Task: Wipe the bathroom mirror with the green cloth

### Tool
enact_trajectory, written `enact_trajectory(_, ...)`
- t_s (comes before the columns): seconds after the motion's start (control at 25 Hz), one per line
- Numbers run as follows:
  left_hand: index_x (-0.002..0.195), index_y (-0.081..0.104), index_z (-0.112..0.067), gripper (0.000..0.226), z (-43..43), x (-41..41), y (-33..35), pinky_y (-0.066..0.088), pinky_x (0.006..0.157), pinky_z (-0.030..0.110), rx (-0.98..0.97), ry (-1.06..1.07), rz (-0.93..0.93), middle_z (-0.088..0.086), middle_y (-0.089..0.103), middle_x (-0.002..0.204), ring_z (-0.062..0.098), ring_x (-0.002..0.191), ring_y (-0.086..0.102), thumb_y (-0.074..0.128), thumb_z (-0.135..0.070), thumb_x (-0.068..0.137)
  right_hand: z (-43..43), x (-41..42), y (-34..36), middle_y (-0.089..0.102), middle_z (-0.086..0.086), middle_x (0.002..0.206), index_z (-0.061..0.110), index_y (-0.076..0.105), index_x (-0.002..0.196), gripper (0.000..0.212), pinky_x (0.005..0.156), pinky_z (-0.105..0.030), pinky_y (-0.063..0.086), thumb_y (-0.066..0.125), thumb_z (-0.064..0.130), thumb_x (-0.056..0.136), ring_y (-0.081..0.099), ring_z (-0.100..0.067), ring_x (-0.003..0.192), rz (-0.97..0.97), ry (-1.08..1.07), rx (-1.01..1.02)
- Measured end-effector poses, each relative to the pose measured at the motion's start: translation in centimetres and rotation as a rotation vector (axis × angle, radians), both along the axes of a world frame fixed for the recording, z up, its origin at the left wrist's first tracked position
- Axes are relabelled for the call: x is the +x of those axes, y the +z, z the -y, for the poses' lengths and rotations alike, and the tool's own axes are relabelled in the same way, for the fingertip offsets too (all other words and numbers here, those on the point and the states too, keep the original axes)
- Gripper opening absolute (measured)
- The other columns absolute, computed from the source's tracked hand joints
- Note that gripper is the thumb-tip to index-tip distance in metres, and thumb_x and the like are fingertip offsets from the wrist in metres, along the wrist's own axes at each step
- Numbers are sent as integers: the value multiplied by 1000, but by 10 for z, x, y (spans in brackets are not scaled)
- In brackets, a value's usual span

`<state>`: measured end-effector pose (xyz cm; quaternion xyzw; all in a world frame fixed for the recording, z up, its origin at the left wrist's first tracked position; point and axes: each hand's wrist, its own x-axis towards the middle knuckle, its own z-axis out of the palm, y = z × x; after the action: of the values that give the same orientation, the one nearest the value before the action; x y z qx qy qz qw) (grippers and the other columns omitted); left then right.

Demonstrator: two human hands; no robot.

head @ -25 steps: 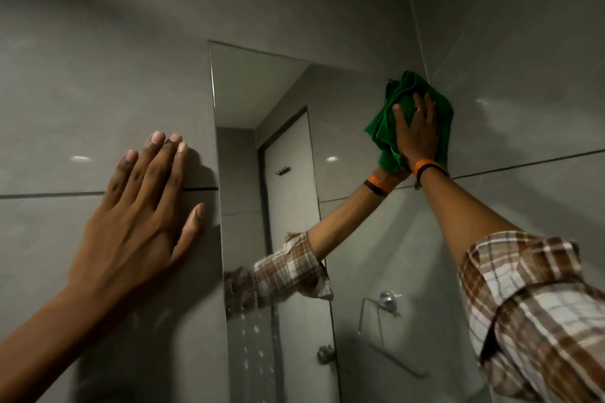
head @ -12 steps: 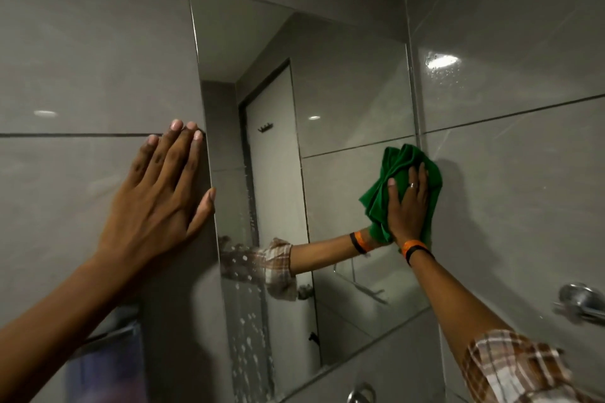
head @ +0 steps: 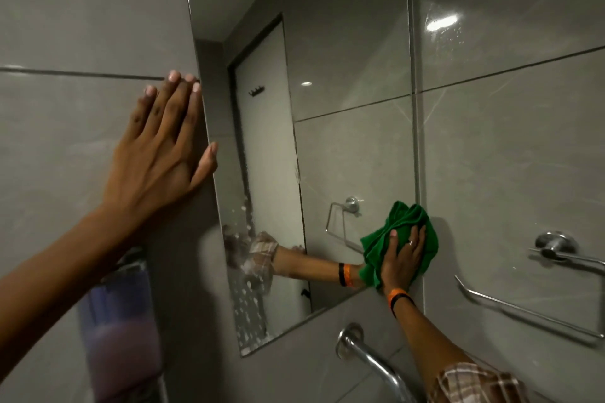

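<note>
The bathroom mirror [head: 343,147] is fixed to the grey tiled wall and reflects a door and my sleeve. A crumpled green cloth [head: 406,226] is pressed against the mirror's lower right corner, lapping onto the wall tile. My right hand [head: 401,260] lies flat on the cloth with fingers spread, holding it to the glass. My left hand [head: 160,154] rests flat on the wall tile just left of the mirror's left edge, fingers together, holding nothing. White spots mark the mirror's lower left part [head: 248,314].
A chrome towel ring [head: 553,245] and bar [head: 523,311] are mounted on the right wall. A chrome tap pipe [head: 370,357] juts out below the mirror. A translucent dispenser with purple liquid [head: 121,330] hangs at lower left.
My right hand has slid the green cloth down the mirror's right edge from the top corner to the bottom corner. The left hand has stayed on the wall.
</note>
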<state>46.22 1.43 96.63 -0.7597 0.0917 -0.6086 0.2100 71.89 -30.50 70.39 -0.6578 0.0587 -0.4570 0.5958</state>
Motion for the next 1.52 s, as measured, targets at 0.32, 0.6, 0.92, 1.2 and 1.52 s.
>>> enact_trajectory(0.32,161,7,0,75,-2,1,-1,-4,127,40,-53,-10,3,21,7,169,28,157,0,18,-50,105,-74,-61,-45,14,-7,168,12,29,154,78,122,-57,23,32,64,96,16,-29,154,4,47,60)
enact_trajectory(0.6,160,12,1,71,-4,-10,-3,-2,127,40,-59,-67,-15,21,12,169,30,157,5,23,-43,106,-164,-146,-44,16,-12,167,1,33,150,65,124,-55,20,41,41,100,11,-28,156,115,43,-86)
enact_trajectory(0.92,161,12,0,69,-21,-31,-13,1,128,41,-93,-65,-48,20,12,169,26,157,3,22,-42,107,-243,-207,-1,22,-15,165,3,36,150,68,122,-56,20,41,47,98,16,-32,154,66,-24,-36)
enact_trajectory(1.2,159,19,2,69,-24,-29,-13,5,128,41,-79,-66,-22,20,20,167,27,157,9,23,-42,105,-249,-196,115,27,-19,162,6,38,150,73,120,-59,23,38,55,95,22,-37,152,79,-95,109)
enact_trajectory(1.52,157,26,4,66,-31,-34,-11,14,127,46,-76,-120,23,20,27,165,27,156,16,28,-38,105,-245,-186,284,28,-19,162,12,39,150,76,123,-57,13,35,58,90,19,-37,153,204,-81,155)
